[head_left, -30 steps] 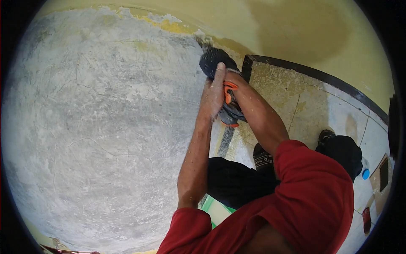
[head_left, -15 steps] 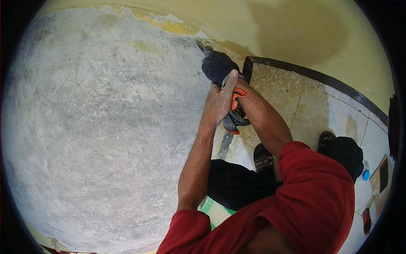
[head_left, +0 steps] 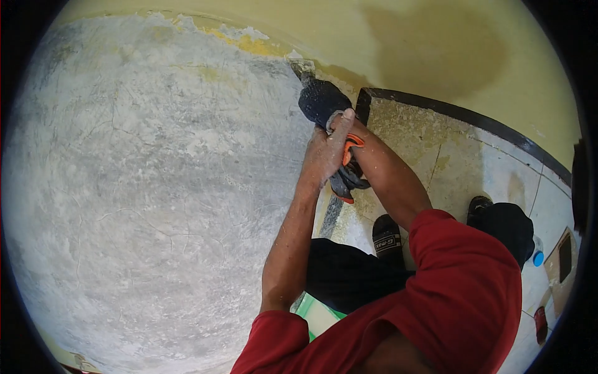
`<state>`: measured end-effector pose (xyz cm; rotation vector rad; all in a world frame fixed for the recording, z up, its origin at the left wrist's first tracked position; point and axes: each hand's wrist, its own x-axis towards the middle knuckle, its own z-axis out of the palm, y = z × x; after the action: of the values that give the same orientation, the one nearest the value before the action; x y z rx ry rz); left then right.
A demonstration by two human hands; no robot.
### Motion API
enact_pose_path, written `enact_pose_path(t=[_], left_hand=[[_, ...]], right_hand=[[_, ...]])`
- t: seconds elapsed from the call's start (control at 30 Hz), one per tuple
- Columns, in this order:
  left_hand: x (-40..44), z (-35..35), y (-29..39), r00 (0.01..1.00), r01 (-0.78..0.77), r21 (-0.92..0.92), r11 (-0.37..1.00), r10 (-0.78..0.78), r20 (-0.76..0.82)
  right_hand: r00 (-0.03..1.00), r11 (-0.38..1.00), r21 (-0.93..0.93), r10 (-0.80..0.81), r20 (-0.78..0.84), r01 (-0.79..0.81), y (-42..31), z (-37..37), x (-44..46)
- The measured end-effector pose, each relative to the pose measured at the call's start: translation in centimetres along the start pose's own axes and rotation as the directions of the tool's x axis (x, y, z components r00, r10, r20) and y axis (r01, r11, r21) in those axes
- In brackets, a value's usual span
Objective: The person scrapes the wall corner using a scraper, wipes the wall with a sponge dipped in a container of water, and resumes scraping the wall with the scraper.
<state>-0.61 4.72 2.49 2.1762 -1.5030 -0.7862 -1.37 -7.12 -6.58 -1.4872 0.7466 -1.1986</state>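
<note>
My right hand point(head_left: 325, 103) wears a dark work glove and is closed around a scraper point(head_left: 303, 70). The scraper's blade meets the wall at the border between bare grey plaster and yellow paint; its handle is hidden in the glove. My left hand point(head_left: 325, 149) is bare and dusty, wrapped around my right wrist with the thumb on top. Below the wrist hangs a dark grey piece with orange trim point(head_left: 352, 149), which looks like another work glove. Whether my left fingers also hold it is hidden. The scraped grey wall point(head_left: 168, 187) fills the left side.
Yellow painted wall point(head_left: 536, 56) runs along the top right, above a dark skirting strip point(head_left: 461, 112). Dusty floor tiles point(head_left: 448, 156) lie below, with my sandalled foot point(head_left: 387, 240) on them. A blue-capped container point(head_left: 538, 258) and a red object point(head_left: 540, 324) are at the right. Something green and white point(head_left: 321, 315) stands behind my leg.
Both hands have shifted slightly down, and the gloved hand has turned a little. More of the scraper's blade shows at the paint edge. The grips look the same.
</note>
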Motion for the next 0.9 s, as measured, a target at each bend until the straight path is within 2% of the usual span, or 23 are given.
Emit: enact_pose_path(t=[0.1,0.23,0.3,0.33,0.4,0.53,0.6,0.63,0.7,0.73,0.8,0.83,0.9], left_hand=[[-0.3,0.2,-0.8,0.995,0.097,-0.068,0.993,-0.098,-0.008],[-0.8,-0.4,0.2,0.992,0.115,0.057,0.992,-0.112,-0.062],[-0.8,-0.6,0.1,0.981,0.182,-0.034,0.983,-0.179,0.080],[-0.9,-0.4,0.0,0.981,0.181,-0.039,0.983,-0.178,0.078],[-1.2,-0.2,-0.2,0.996,0.080,-0.009,0.997,-0.080,-0.033],[-1.3,0.0,0.0,0.993,0.079,0.075,0.994,-0.071,-0.098],[-1.7,-0.4,1.1,0.991,0.107,0.066,0.992,-0.112,0.077],[-1.1,-0.3,0.8,0.992,0.094,0.070,0.993,-0.100,0.080],[-0.8,0.3,-0.4,1.000,0.007,0.001,1.000,-0.007,-0.027],[-1.1,0.4,-0.6,0.999,0.018,-0.007,1.000,-0.018,-0.031],[-1.5,0.0,0.3,0.995,0.030,0.085,0.996,-0.021,-0.102],[-1.7,-0.5,1.0,0.998,0.065,0.129,0.990,-0.063,-0.022],[-1.5,-0.7,1.5,0.999,0.012,0.089,0.996,-0.015,0.040]], right_hand=[[0.999,0.999,0.033,0.027,0.023,-0.027,0.7,0.7,-1.5],[1.000,0.996,0.089,0.025,0.011,-0.026,0.4,1.1,-1.7],[0.999,0.994,0.104,0.034,0.021,-0.037,0.6,1.1,-2.6],[0.999,0.993,0.114,0.032,0.021,-0.034,0.5,1.1,-2.6],[1.000,0.989,0.147,0.027,0.013,-0.029,0.1,1.3,-2.6],[1.000,0.981,0.194,0.025,0.011,-0.027,-0.2,1.3,-3.1],[1.000,0.974,0.225,0.014,-0.015,-0.011,-0.6,1.0,-2.4],[0.999,0.972,0.235,0.010,-0.030,-0.002,-0.7,0.6,-2.0],[0.999,0.967,0.256,0.019,-0.036,-0.009,-0.5,0.5,-2.4],[0.999,0.963,0.268,0.023,-0.025,-0.016,-0.4,0.7,-2.7],[0.999,0.954,0.299,0.022,-0.025,-0.014,-0.5,1.0,-2.6],[0.999,0.950,0.312,0.016,-0.041,-0.003,-0.7,0.7,-2.0],[0.998,0.944,0.331,0.023,-0.060,-0.002,-0.4,0.3,-1.8]])
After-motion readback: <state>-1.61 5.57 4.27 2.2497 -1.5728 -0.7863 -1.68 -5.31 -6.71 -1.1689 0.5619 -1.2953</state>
